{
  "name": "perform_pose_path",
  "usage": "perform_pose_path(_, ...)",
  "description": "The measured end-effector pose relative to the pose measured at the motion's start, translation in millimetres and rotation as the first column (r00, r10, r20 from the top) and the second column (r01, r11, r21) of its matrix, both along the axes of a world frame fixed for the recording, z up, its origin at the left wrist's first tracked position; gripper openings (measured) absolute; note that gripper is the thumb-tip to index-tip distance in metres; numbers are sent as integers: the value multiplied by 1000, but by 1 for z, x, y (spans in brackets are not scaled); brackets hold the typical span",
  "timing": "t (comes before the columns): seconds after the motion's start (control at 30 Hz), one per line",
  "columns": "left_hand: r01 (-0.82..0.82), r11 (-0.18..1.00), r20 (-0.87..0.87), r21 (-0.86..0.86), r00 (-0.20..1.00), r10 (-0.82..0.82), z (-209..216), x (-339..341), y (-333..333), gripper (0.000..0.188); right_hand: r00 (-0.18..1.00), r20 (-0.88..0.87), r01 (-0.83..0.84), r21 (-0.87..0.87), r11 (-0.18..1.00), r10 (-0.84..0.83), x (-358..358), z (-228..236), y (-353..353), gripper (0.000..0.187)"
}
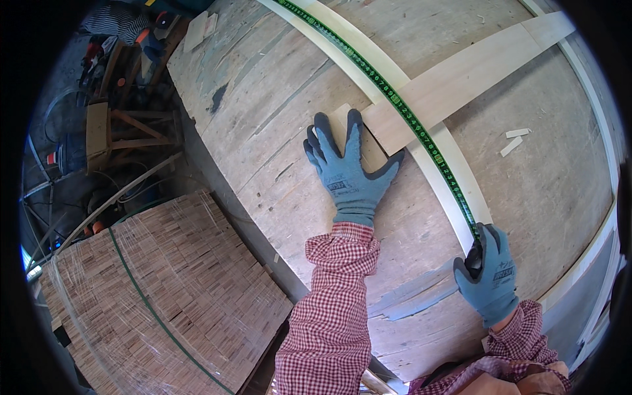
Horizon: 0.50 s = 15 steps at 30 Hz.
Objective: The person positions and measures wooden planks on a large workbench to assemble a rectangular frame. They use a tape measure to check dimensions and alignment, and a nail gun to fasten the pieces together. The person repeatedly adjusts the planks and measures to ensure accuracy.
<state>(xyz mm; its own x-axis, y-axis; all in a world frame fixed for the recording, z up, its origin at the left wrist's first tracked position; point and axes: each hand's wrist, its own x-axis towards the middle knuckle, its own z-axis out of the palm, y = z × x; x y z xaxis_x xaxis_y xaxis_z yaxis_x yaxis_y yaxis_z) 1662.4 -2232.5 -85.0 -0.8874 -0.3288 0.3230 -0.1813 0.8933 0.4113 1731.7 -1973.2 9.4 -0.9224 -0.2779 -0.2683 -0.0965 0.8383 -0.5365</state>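
My left hand (352, 172), in a blue-grey work glove, lies with fingers spread over a small wooden block (372, 153) on the worktable (276, 118). Its thumb reaches toward the near end of a pale plank (474, 79), which crosses a long light board (454, 151). Along that board runs the green blade of a tape measure (395, 100), passing over the plank. The blade ends at a dark case (473, 258), which my gloved right hand (490, 280) grips at the board's near end. The blade's far end lies beyond the upper edge of view.
Small wood scraps (517, 135) lie right of the board. A white rail (602, 131) borders the table's right side. At lower left stands a wrapped stack of wooden blocks (178, 283) with a green strap. Another person's striped sleeve (122, 23) shows at upper left near wooden frames.
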Motion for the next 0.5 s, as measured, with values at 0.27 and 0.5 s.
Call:
perform_pose_path(0.27,-4,1000,3,10,1000,4,-1,0,-1,93,1000,7,-1,2,1000,1,0,0,-1,65)
perform_pose_path(0.5,-10,1000,19,2,1000,10,-1,0,-2,96,1000,13,-7,-13,1000,7,-1,0,-2,65)
